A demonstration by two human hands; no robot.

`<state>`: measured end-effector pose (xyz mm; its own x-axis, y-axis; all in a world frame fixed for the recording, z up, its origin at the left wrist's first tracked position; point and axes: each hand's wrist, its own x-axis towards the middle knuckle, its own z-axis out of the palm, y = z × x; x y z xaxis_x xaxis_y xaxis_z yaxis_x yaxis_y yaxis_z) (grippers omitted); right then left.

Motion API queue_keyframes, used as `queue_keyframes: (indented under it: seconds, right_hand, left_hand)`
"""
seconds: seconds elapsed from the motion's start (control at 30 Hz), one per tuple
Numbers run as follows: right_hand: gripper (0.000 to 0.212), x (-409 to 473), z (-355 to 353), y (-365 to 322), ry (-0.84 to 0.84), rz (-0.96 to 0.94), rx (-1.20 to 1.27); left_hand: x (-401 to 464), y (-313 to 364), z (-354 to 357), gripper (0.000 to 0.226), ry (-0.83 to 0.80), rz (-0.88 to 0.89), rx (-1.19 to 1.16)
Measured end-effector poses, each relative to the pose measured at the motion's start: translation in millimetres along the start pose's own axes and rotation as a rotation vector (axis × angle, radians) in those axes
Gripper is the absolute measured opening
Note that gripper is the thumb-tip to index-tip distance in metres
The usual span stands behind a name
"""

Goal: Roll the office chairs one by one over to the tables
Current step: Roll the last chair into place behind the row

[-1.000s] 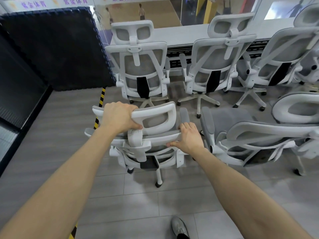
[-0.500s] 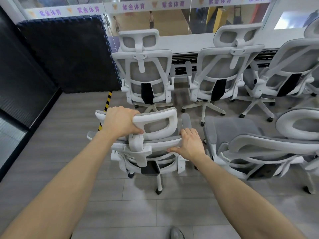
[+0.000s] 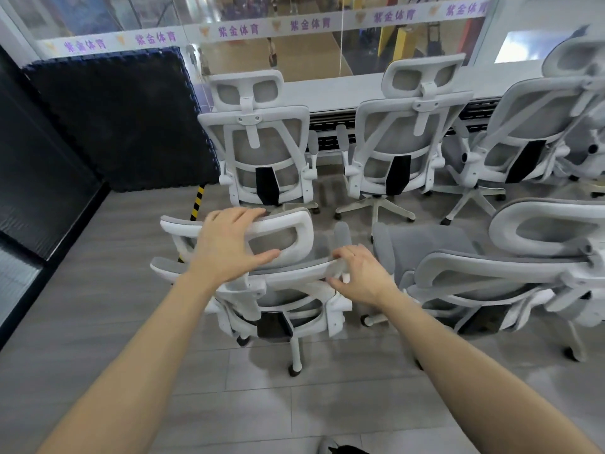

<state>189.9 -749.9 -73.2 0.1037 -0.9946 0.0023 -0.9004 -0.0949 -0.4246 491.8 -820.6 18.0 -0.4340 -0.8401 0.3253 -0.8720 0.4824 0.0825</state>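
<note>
Grey floor [image 3: 98, 290] runs to a long white table [image 3: 343, 90] with chairs parked along it. The chair I'm rolling [image 3: 278, 283] sits just behind that row. My left hand [image 3: 226, 247] drapes its headrest, fingers loosened; my right hand [image 3: 363, 273] pinches the backrest rim. Mid-push, I judge; next, steer toward a gap.

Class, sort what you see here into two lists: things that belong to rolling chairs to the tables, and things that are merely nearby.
Belongs to the job:
- white-framed grey mesh office chair under the hands
- left hand on its headrest
- right hand on its backrest top
- long white table
- white chairs parked at it

Merely nearby:
- dark foam mat leaning upright
- yellow-black striped tape
- glass partition with purple lettering
</note>
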Motion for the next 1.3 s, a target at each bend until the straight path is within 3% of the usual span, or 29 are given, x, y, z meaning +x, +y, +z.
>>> queue_keyframes:
  seconds: [0.1, 0.17, 0.23, 0.33, 0.4, 0.5, 0.6, 0.97, 1.3]
  right_hand:
    - [0.041, -14, -22, 39, 0.150, 0.096, -0.090]
    - [0.037, -19, -41, 71, 0.155, 0.197, -0.192]
    - [0.036, -21, -59, 103, 0.119, 0.277, -0.313]
    - [0.037, -26, -78, 146, 0.063, 0.374, -0.444]
    - [0.040, -31, -82, 169, 0.002, 0.452, -0.508]
    - [0.045, -40, -79, 196, -0.071, 0.533, -0.530]
    - [0.038, -48, -72, 208, -0.039, 0.512, -0.556]
    - [0.017, -46, -72, 203, -0.029, 0.525, -0.586]
    - [0.017, -44, -66, 209, -0.017, 0.530, -0.616]
  left_hand:
    - [8, 49, 25, 0.051, 0.254, 0.215, -0.089]
    - [23, 83, 45, 0.038, 0.227, 0.345, -0.087]
    - [35, 113, 66, 0.044, -0.011, 0.390, -0.087]
    - [42, 135, 106, 0.069, -0.467, 0.182, -0.055]
    - [40, 139, 133, 0.074, -0.564, 0.075, 0.065]
    - [38, 144, 154, 0.061, -0.492, 0.014, 0.244]
    - [35, 151, 165, 0.051, -0.453, 0.016, 0.303]
    - [34, 167, 171, 0.046, -0.419, 0.022, 0.320]
    - [28, 175, 166, 0.042, -0.400, 0.055, 0.324]
